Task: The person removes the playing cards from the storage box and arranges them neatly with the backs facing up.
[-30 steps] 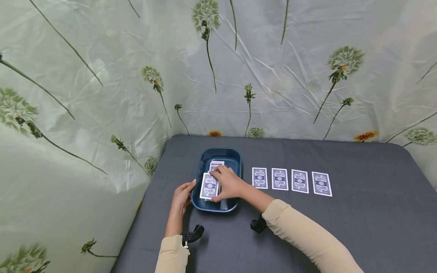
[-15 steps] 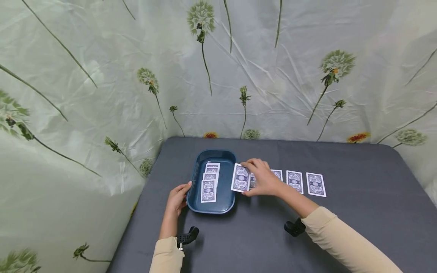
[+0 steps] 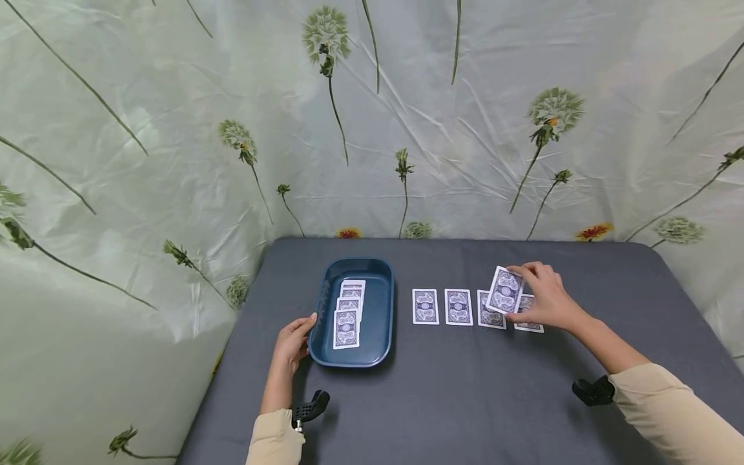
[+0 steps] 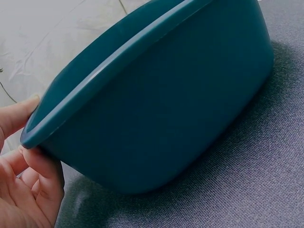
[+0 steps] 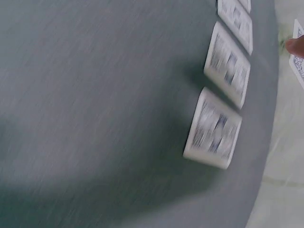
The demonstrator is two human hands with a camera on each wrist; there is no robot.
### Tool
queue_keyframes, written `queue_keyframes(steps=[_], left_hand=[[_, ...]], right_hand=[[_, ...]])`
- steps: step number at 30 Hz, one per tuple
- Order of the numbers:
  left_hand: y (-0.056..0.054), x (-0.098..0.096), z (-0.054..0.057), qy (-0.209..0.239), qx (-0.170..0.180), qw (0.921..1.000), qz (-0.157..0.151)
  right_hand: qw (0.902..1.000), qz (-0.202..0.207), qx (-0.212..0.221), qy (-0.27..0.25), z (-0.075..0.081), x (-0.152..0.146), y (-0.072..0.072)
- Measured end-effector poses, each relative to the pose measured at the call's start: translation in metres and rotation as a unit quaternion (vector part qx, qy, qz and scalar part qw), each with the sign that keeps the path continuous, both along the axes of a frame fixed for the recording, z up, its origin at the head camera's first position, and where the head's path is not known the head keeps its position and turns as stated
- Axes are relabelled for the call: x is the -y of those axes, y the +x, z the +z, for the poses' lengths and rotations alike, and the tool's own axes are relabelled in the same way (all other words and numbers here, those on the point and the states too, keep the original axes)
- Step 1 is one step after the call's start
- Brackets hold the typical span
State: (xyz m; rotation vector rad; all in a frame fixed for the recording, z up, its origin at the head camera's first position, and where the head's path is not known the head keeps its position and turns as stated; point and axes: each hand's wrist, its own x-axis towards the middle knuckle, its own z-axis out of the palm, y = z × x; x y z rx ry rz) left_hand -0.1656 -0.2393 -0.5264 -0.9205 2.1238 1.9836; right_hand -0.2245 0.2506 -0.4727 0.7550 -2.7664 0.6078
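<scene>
My left hand (image 3: pixel 292 341) grips the left rim of a blue plastic tray (image 3: pixel 380 323); in the left wrist view the thumb lies over the rim (image 4: pixel 102 69) and the fingers are curled beneath it. Several playing cards (image 3: pixel 347 329) lie overlapped, patterned backs up, inside the tray. Over the right end of a row of cards, my right hand (image 3: pixel 546 298) pinches a playing card (image 3: pixel 504 290) between thumb and fingers, back side showing. This card overlaps two of the row's cards in the head view. Only a fingertip and part of that card (image 5: pixel 299 66) show in the right wrist view.
On the grey cloth-covered table (image 3: pixel 453 387), several face-down cards (image 3: pixel 425 307) form a row to the right of the tray. A floral curtain (image 3: pixel 465 129) hangs behind and to the left of the table. Black wrist cameras (image 3: pixel 593 391) sit on both forearms.
My right hand has lifted a playing card from the tray and carried it rightward, above the row's right end. My left hand stays at the tray's rim. The head view has shifted slightly.
</scene>
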Motion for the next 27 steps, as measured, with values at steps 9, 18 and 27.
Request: queue_keyframes(steps=[9,18,27], left_hand=[[0.001,-0.002,0.0,0.005,0.001,1.0,0.0],[0.001,0.001,0.002,0.016,0.002,0.9999,0.003],[0.001,-0.001,0.001,0.019,0.002,0.9998,0.003]], right_hand=[[0.9978,-0.026,0.032,0.052,-0.005,-0.054,0.012],[0.9799,-0.034,0.123,0.153,-0.018,-0.104,0.005],[0.9673,-0.011,0.177,0.181,-0.029,-0.11,-0.008]])
